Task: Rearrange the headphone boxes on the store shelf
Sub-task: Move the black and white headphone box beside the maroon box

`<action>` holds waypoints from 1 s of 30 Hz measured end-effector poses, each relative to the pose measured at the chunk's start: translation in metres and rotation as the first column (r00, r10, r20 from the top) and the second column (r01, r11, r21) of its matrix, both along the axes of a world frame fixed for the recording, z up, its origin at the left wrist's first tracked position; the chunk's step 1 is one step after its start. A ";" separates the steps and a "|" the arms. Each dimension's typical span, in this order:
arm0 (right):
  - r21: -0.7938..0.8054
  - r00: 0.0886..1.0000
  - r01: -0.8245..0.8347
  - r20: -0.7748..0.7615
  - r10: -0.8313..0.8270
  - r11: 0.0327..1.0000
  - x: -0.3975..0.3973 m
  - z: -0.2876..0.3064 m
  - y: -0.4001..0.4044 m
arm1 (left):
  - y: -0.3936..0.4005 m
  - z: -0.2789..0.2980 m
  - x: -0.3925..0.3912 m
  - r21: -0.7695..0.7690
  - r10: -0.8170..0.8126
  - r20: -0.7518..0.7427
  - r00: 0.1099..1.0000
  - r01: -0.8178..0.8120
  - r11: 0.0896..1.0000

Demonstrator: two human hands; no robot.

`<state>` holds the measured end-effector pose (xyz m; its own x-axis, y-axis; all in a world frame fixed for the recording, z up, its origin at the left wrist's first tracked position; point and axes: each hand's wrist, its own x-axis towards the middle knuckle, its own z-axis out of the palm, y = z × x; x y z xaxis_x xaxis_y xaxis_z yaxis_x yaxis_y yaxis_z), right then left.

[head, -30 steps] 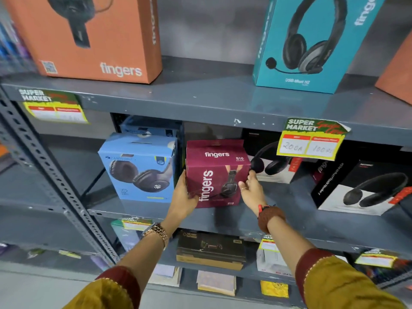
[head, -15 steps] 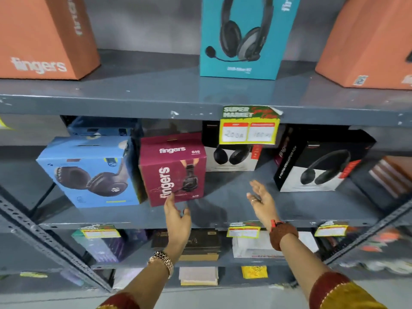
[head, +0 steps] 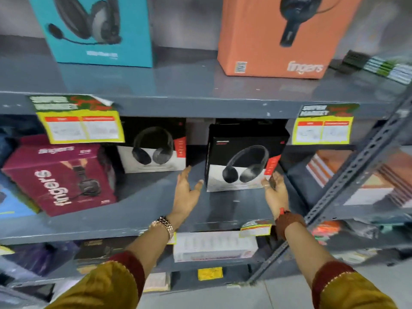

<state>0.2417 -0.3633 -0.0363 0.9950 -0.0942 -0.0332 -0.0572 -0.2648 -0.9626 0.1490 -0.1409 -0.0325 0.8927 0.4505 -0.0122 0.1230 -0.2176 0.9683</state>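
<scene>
From the head camera, the black box (head: 244, 157) stood upright on the middle shelf (head: 142, 210), turned a little off square, with a second black box (head: 153, 148) set farther back to its left and a maroon box (head: 60, 175) tilted well to the left of that. The left hand (head: 186, 192) was spread, palm toward the box's left edge, its thumb just beside the lower left corner; whether it touched was unclear. The right hand (head: 275, 190) was open too, its fingertips at the lower right corner, apparently touching. Neither hand had closed on anything.

The box looked like printed card: probably light, stiff along its edges, and fairly smooth, so likely to slip under a loose pinch. Its broad front could dent if squeezed. The best hold seemed to be flat palms on the two side walls, low down, pressing inward evenly. A teal box (head: 98, 30) and an orange box (head: 281, 36) stood on the shelf above.
</scene>
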 end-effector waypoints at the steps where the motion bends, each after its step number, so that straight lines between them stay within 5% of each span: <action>1: 0.026 1.000 -0.018 0.006 0.018 1.000 0.011 0.003 -0.006 | -0.006 0.002 0.011 0.018 -0.008 0.004 1.000 0.008 1.000; 7: 0.108 0.994 -0.111 0.010 0.111 0.988 0.065 0.026 -0.020 | -0.026 0.021 0.066 0.023 0.040 0.022 0.999 -0.041 0.999; 13: 0.011 0.993 -0.114 0.041 0.113 0.993 0.070 0.026 -0.021 | -0.032 0.019 0.070 0.026 0.168 0.066 0.984 -0.170 0.985; 30: -0.305 0.973 -0.002 0.221 0.072 0.952 -0.098 0.059 -0.042 | 0.009 0.051 -0.080 0.308 0.070 -0.032 0.997 -0.057 0.950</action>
<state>0.1435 -0.4050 0.0222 0.9757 -0.0277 0.2174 0.1681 -0.5417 -0.8236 0.0689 -0.1322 0.0190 0.8639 0.4939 0.0988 0.1848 -0.4934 0.8500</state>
